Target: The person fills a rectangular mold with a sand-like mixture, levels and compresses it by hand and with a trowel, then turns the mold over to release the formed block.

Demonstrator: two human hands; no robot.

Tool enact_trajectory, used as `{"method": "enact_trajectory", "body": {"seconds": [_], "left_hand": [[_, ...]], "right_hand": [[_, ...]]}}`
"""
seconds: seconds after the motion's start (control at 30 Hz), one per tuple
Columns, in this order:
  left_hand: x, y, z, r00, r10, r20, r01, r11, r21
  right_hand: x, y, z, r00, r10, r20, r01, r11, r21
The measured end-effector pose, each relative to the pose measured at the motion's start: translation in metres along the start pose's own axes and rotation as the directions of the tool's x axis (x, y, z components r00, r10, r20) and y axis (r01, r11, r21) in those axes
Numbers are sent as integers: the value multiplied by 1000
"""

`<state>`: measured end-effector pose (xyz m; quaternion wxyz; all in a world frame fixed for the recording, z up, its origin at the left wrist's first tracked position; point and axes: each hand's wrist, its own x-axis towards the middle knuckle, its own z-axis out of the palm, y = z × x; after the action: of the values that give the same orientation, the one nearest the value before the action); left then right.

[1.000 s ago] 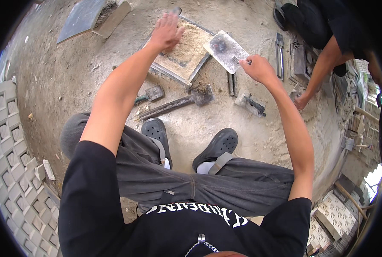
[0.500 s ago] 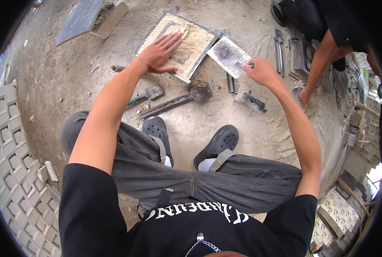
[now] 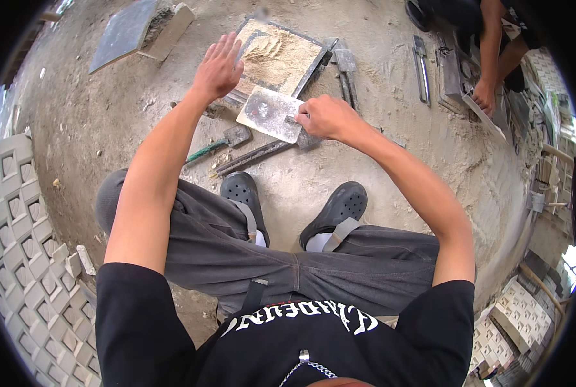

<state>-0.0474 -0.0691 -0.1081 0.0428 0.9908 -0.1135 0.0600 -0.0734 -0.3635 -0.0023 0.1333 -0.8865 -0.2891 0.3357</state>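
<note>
The right hand (image 3: 328, 117) is gripping a trowel (image 3: 266, 115), blade pointing toward ten o'clock; the powder-filled frame (image 3: 311, 71) is lying nearer the unclenched left hand (image 3: 218, 68), at its three o'clock.

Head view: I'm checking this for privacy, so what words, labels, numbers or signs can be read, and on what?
Black shirt: large white lettering across the chest, which I won't copy out.
Black shirt: small red marks beside it, too small to read.
Trowel: no words visible.
Elsewhere: nothing readable.
</note>
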Motion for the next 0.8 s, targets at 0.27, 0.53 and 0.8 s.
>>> {"method": "enact_trajectory", "body": {"seconds": [0.27,0.53,0.8], "left_hand": [[7,15,13,978,-208,-8,198,941,-275],[-6,18,32,918,-395,-14,356,841,-408],[-9,14,36,771,-635,-40,465,606,-646]], "right_hand": [[21,14,-19,996,65,-66,-71,993,-94],[26,21,-10,995,64,-81,-74,988,-135],[27,-7,-1,995,1,-104,-16,990,-140]]}}
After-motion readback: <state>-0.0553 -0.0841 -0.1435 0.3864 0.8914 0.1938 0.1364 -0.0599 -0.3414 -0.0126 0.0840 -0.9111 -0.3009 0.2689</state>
